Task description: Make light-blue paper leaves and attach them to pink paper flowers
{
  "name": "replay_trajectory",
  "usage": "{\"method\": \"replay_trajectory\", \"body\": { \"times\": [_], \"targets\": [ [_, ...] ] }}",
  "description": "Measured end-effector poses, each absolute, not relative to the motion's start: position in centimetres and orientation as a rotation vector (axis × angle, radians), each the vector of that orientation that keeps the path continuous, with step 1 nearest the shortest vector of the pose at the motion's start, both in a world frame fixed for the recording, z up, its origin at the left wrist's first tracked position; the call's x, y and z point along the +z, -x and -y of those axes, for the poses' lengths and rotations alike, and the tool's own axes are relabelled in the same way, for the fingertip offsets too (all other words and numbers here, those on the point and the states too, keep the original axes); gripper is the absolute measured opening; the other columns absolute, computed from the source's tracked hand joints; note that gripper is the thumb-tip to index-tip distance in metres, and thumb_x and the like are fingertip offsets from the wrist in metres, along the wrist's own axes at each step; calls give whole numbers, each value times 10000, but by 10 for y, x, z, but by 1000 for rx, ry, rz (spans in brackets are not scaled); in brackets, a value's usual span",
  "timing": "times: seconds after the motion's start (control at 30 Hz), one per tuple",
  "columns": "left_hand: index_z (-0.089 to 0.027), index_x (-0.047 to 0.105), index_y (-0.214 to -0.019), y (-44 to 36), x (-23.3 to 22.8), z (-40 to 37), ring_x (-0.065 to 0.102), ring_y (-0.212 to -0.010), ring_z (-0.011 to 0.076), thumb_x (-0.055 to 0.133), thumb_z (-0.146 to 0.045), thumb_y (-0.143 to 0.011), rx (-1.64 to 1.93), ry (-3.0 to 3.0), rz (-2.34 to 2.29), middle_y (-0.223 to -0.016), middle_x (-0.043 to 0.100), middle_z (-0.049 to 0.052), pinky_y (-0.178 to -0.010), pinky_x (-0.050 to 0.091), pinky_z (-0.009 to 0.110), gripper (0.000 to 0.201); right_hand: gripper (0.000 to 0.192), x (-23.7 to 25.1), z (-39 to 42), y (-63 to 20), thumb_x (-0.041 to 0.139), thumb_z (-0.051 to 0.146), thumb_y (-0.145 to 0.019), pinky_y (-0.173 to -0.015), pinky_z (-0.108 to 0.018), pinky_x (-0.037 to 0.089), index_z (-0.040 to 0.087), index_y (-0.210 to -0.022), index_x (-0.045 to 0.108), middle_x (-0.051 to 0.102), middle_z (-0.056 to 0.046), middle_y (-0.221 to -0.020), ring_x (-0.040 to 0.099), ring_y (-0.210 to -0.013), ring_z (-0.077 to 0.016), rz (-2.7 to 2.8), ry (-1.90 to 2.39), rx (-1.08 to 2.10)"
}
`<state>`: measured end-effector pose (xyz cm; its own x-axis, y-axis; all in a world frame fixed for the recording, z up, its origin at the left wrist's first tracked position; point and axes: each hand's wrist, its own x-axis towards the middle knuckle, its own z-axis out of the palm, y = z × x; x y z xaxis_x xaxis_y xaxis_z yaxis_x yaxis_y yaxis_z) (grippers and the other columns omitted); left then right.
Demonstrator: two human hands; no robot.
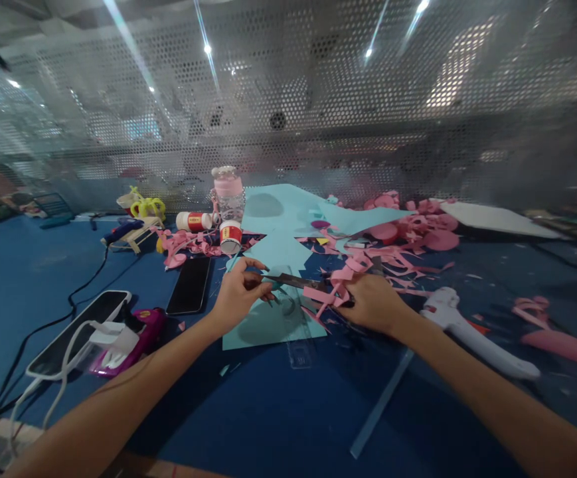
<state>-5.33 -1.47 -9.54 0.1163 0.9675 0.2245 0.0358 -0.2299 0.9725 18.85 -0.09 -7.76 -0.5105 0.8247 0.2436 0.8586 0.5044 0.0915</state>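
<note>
Over the blue bench (278,425) the person's left hand (238,292) is curled around the handles of a pair of scissors (295,281), fingers closed through the loops, with the blades pointing right toward the other hand. The right hand (375,302) is pinched shut on a curled pink paper strip (335,290), holding it right at the scissor tips, so that paper and blades meet between the two hands. Beneath them lies a light blue sheet (263,325) flat on the bench, with a clear ruler (299,348) resting across its lower edge. Just left of the left hand a black phone (189,284) lies face up. Behind it stand a small red and white cup (230,236) and a clear jar with a pink lid (228,192), near a glue stick (194,221) lying on its side. A heap of pink paper scraps (408,229) spreads across the bench beyond the right hand, and a white glue gun (467,328) lies just to the right of that wrist. At the far left, a white power strip (76,332) with its cable sits beside a magenta tool (141,328).
</note>
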Motion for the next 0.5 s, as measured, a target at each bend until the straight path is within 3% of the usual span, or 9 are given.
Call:
{"method": "replay_trajectory", "body": {
  "times": [0.5],
  "targets": [
    [-165,427,-871,54,-98,15,631,-510,128,656,-241,-678,1278,-1478,-1054,-527,616,-39,-493,499,206,309,231,-78,1,-189,489,340,-703,-567,-279,322,161,-763,621,653,-103,-722,583,-698,-226,2609,1458,-242]
  ]
}}
